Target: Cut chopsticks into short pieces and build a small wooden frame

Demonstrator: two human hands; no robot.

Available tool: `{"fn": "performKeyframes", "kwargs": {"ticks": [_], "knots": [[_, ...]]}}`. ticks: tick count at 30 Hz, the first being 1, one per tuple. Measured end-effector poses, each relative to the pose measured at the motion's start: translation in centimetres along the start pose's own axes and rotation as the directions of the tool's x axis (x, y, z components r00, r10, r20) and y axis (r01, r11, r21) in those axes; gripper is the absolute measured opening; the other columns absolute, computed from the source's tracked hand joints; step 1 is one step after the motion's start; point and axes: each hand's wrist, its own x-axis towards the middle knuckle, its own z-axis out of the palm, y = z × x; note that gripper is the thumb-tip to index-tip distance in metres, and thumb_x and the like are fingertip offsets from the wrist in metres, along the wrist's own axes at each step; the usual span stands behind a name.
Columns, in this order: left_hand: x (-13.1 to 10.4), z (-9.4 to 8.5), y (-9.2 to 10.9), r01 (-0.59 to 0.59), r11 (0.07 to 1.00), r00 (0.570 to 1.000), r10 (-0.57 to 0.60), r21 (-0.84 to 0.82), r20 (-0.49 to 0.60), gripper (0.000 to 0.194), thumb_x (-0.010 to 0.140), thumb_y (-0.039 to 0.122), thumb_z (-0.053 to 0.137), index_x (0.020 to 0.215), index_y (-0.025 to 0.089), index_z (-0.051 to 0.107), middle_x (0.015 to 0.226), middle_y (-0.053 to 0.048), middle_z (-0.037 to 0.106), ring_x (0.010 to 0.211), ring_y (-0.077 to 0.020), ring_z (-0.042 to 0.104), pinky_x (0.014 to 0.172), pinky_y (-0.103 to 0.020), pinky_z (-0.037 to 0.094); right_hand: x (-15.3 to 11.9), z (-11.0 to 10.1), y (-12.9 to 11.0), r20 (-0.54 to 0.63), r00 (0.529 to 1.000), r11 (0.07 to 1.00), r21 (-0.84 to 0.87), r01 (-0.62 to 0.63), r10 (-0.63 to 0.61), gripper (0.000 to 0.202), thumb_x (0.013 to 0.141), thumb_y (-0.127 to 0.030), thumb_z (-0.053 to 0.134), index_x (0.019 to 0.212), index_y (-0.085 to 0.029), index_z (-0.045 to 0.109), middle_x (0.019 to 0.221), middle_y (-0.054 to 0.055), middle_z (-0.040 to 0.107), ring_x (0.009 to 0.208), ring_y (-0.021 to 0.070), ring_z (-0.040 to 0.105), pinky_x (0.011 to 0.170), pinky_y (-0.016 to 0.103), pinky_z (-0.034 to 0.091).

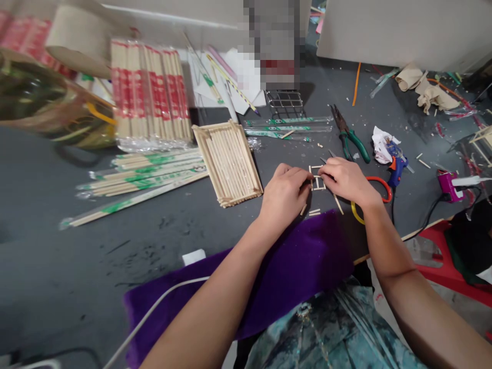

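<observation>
A small ladder-like frame of short wooden sticks (317,188) lies on the dark table between my hands. My left hand (285,190) is closed, with its fingertips at the frame's left side. From the right, my right hand (345,178) pinches at the frame's upper right part; its fingertips partly hide the joint. Short cut stick pieces (314,212) lie just below the frame, and a longer thin stick (339,204) slants under my right hand. Left of my left hand sits a shallow tray built of chopsticks (230,166).
Wrapped chopsticks (149,97) and loose packets (154,177) lie left. Green-handled pliers (351,136), a blue glue gun (397,164) and red-and-yellow-handled scissors (385,187) are near my right hand. Purple cloth (300,256) covers the front edge; a white cable (161,302) crosses it.
</observation>
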Motion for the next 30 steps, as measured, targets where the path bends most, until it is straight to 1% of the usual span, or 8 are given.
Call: {"fn": "performKeyframes", "kwargs": {"ticks": [4, 10, 15, 21, 30], "knots": [[-0.06, 0.12, -0.01, 0.008, 1.0, 1.0, -0.008, 0.0, -0.005, 0.017, 0.09, 0.013, 0.058, 0.098, 0.017, 0.072, 0.092, -0.009, 0.074, 0.092, -0.0271, 0.057, 0.08, -0.04, 0.05, -0.14, -0.15, 0.23, -0.023, 1.0, 1.0, 0.015, -0.014, 0.015, 0.024, 0.1, -0.018, 0.047, 0.092, -0.019, 0.07, 0.091, 0.007, 0.065, 0.094, 0.0214, 0.058, 0.076, 0.033, 0.038], [-0.05, 0.07, 0.05, 0.025, 1.0, 1.0, -0.025, -0.015, -0.003, 0.018, 0.089, 0.012, 0.06, 0.099, 0.016, 0.073, 0.089, -0.009, 0.074, 0.093, -0.0272, 0.057, 0.077, -0.038, 0.05, -0.55, -0.31, 0.94, -0.073, 0.993, 0.996, 0.002, -0.089, 0.089, 0.019, 0.096, -0.016, 0.052, 0.09, -0.02, 0.07, 0.093, 0.007, 0.067, 0.094, 0.0217, 0.06, 0.074, 0.033, 0.038], [-0.01, 0.0, 0.03, 0.022, 1.0, 1.0, -0.022, -0.02, -0.004, 0.017, 0.088, 0.011, 0.06, 0.099, 0.015, 0.073, 0.089, -0.009, 0.074, 0.09, -0.0272, 0.057, 0.077, -0.038, 0.049, -0.53, -0.23, 0.74, -0.04, 0.996, 0.996, -0.018, -0.082, 0.082, 0.021, 0.096, -0.017, 0.052, 0.089, -0.02, 0.071, 0.09, 0.007, 0.068, 0.093, 0.0216, 0.061, 0.073, 0.033, 0.037], [-0.01, -0.04, -0.03, 0.03, 0.999, 1.0, -0.03, -0.03, 0.004, 0.018, 0.089, 0.013, 0.059, 0.099, 0.018, 0.073, 0.089, -0.009, 0.074, 0.091, -0.0271, 0.058, 0.078, -0.04, 0.05, -0.4, -0.41, 0.5, -0.014, 0.996, 0.996, -0.017, -0.084, 0.084, 0.022, 0.097, -0.017, 0.051, 0.091, -0.019, 0.072, 0.091, 0.007, 0.068, 0.094, 0.0215, 0.061, 0.074, 0.032, 0.037], [-0.02, -0.02, -0.02, 0.032, 0.999, 0.999, -0.031, -0.025, 0.004, 0.018, 0.089, 0.014, 0.059, 0.099, 0.017, 0.073, 0.089, -0.008, 0.074, 0.09, -0.0265, 0.058, 0.079, -0.04, 0.05, -0.55, -0.45, 0.64, -0.012, 0.996, 0.996, -0.003, -0.093, 0.093, 0.022, 0.096, -0.017, 0.051, 0.09, -0.019, 0.072, 0.091, 0.007, 0.068, 0.095, 0.0215, 0.06, 0.074, 0.032, 0.037]]}}
